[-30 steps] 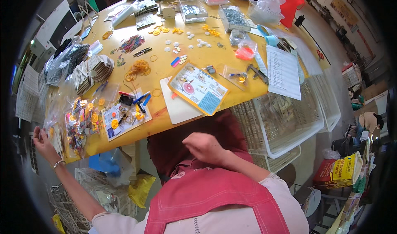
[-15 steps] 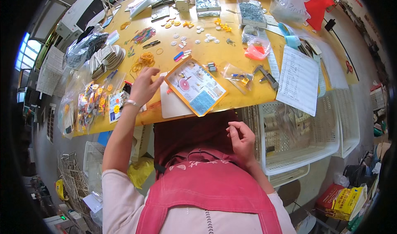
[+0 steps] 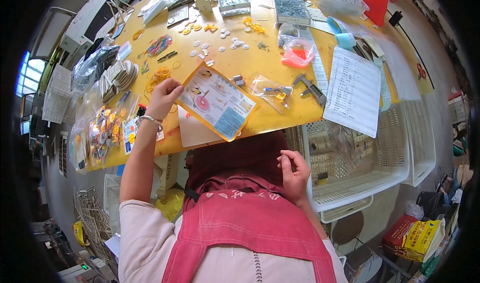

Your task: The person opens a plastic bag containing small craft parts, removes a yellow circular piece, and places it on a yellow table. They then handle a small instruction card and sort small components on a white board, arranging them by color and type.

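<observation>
My left hand (image 3: 164, 99) pinches the upper left corner of a printed sheet (image 3: 218, 103) between thumb and fingers. Orange borders the sheet, and its face carries small pictures and a blue panel. It is tilted, and its far edge covers some small coloured pieces. Beneath it, partly hidden, lies a pale flat board (image 3: 192, 131) at the table's near edge. My right hand (image 3: 296, 174) hovers off the table in front of the apron, fingers curled in; whether anything is inside them cannot be seen.
On the yellow table (image 3: 165, 147) are rubber bands (image 3: 159, 76), white discs (image 3: 239, 44), a bagged set of parts (image 3: 271, 92), a caliper (image 3: 310, 89) and a written list (image 3: 354, 90). Filled bags (image 3: 104, 133) crowd the left. White crates (image 3: 367, 193) stand at right below the table.
My left hand, earlier apart from the sheet with fingers spread, has taken hold of its corner. The sheet has risen at its far side and covers the small coloured pieces. My right hand stays nearly still.
</observation>
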A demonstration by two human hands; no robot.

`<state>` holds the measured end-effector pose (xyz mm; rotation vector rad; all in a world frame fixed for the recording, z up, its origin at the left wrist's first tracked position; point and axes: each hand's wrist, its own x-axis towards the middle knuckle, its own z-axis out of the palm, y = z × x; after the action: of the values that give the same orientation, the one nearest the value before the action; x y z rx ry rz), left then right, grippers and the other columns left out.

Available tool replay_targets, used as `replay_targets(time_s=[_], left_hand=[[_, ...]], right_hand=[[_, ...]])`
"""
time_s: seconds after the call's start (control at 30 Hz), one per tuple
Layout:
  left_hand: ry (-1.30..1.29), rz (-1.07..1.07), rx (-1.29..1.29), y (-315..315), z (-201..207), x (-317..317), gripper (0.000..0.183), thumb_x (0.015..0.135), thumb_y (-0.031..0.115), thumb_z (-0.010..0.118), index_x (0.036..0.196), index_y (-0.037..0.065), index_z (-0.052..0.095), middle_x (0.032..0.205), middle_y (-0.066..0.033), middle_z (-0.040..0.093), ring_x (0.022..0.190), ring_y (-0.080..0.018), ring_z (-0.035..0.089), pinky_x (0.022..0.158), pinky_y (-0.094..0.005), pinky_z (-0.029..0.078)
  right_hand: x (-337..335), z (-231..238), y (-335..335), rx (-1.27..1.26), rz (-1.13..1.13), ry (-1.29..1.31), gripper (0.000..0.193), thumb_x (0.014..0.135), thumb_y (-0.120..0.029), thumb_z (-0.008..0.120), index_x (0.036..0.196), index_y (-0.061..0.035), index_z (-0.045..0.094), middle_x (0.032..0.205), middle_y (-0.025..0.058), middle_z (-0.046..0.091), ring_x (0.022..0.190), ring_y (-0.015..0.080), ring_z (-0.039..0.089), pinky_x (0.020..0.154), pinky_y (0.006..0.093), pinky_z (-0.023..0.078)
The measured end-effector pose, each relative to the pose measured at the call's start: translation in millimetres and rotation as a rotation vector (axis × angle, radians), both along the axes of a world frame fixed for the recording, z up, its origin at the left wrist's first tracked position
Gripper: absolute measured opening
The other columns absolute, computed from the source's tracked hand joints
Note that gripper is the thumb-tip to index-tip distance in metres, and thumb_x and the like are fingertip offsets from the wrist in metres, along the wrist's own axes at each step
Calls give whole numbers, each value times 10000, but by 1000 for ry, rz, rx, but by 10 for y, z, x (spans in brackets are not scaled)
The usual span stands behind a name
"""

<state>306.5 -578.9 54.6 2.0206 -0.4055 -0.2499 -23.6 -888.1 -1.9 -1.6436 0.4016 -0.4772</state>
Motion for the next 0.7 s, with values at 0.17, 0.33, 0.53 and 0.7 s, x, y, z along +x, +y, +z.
replay_targets(time_s=[0.17, 0.33, 0.53, 0.7], left_hand=[[108, 92, -129, 295, 219, -89, 147, 1044, 243, 685, 1072, 99, 685, 852, 94, 604, 710, 13, 537, 567, -167, 455], [116, 249, -427, 891, 370, -189, 203, 1061, 233, 660, 1166, 60, 683, 993, 20, 695, 855, -51, 665, 689, -223, 563], [26, 587, -718, 2331, 396, -161, 155, 1034, 177, 699, 1150, 73, 703, 982, -29, 751, 754, -129, 702, 665, -260, 591], [-28, 901, -711, 3577, 136, -81, 154, 1009, 179, 727, 1129, 86, 708, 988, -52, 757, 776, -157, 728, 647, -278, 606]], right_hand=[[255, 257, -244, -286, -109, -84, 136, 980, 14, 618, 1092, 20, 694, 953, 109, 685, 883, 200, 668, 825, 320, 531], [604, 518, -440, -637, -143, -96, 323, 912, -18, 696, 1232, 4, 659, 1143, 165, 681, 1088, 310, 647, 991, 393, 500], [1144, 627, -455, -972, 32, -17, 731, 830, -148, 755, 1494, -33, 472, 1449, 182, 567, 1378, 372, 502, 1160, 530, 353], [1703, 484, -304, -1120, 138, 18, 806, 806, -156, 728, 1538, -45, 409, 1494, 190, 529, 1424, 365, 472, 1197, 563, 310]])
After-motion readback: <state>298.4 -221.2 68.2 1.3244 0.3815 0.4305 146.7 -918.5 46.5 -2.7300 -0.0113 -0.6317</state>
